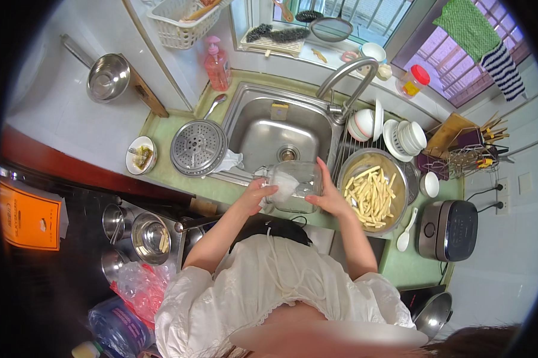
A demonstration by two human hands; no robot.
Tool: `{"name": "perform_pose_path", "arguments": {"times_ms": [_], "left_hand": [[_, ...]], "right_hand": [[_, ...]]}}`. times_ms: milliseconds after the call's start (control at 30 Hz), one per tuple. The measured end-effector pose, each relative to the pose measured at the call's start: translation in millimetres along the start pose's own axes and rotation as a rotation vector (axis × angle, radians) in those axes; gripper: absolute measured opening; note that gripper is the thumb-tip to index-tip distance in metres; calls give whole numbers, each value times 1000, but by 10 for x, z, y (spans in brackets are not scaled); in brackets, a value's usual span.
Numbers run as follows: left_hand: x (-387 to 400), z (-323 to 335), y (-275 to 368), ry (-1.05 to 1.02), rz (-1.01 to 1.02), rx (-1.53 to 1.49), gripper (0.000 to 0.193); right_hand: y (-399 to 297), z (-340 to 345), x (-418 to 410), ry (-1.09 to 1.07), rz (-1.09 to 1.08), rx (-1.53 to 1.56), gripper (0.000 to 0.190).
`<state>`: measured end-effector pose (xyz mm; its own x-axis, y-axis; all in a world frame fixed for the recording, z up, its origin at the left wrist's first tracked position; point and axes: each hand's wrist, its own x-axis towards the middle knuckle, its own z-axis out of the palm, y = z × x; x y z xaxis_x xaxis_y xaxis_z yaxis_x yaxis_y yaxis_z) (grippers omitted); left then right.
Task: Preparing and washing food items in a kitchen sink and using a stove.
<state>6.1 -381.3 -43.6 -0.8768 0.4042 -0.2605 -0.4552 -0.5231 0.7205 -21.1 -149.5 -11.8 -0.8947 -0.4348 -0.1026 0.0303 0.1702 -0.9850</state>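
Between my two hands, on its side over the sink's front edge, is a clear glass jar (311, 179). My left hand (256, 195) grips its left end, where a wire clasp seems to show; something white, perhaps a cloth or tissue, lies by my fingers, and whether it is inside the jar I cannot tell. My right hand (330, 192) holds the jar's right end, thumb below and fingers above. Behind the jar is the stainless steel sink (269, 138) with its drain. A white cloth (230, 161) lies over the sink's front left corner.
A steel bowl of pale cut strips (369, 197) stands at right, near bowls on a rack (363, 123). Steamer plates (197, 145) and a small bowl of food (141, 155) are at left. The faucet (352, 76) arches behind the sink; a rice cooker (448, 230) stands far right.
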Motion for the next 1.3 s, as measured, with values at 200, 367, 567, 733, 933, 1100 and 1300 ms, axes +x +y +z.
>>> {"name": "perform_pose_path", "arguments": {"times_ms": [200,367,567,733,933,1100,1300], "left_hand": [[-191,-95,-62,101,109,-60,27],[-257,-134,16,210,150,50,26],[-337,-176,29,270,162,137,28],[-381,-179,-38,286,196,43,29],[-361,-185,-112,287,173,72,30],[-363,-117,-126,301,166,64,31],[-332,-82,-197,308,161,83,34]], "right_hand": [[-1711,-898,-250,214,-786,7,67],[-2580,-1177,-545,27,-1029,191,92],[-2445,-1577,-738,52,-1023,201,94],[-2441,-1433,-606,47,-1012,208,96],[-2452,-1334,-592,45,-1002,204,98],[-2386,-1616,-728,50,-991,199,100],[-2302,-1849,-990,51,-977,197,102]]}}
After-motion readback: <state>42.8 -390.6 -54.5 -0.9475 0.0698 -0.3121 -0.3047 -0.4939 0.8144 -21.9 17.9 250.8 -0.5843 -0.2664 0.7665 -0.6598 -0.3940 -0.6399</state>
